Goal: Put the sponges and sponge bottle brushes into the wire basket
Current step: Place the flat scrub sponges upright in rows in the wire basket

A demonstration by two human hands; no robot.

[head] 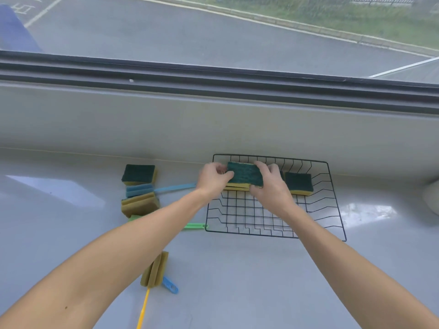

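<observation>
1. Both hands hold one sponge (245, 174) over the far left part of the wire basket (337, 224): left hand (212, 179) pinches its left end, right hand (270, 186) curls round its right end
2. That sponge is dark green scourer on top with yellow foam beneath; it may sit on a second yellow layer, hard to tell
3. A matching sponge in the basket (298, 183) lies at the far right, green side up
4. The basket is black wire, shallow and rectangular, on a pale grey counter (237, 281)
5. Left of it: a green-topped sponge (139, 174), a blue brush (152, 189), an olive foam block (140, 205), a green brush (194, 226)
6. Nearer, a yellow-handled brush (154, 269) beside a blue handle end (169, 284)
</observation>
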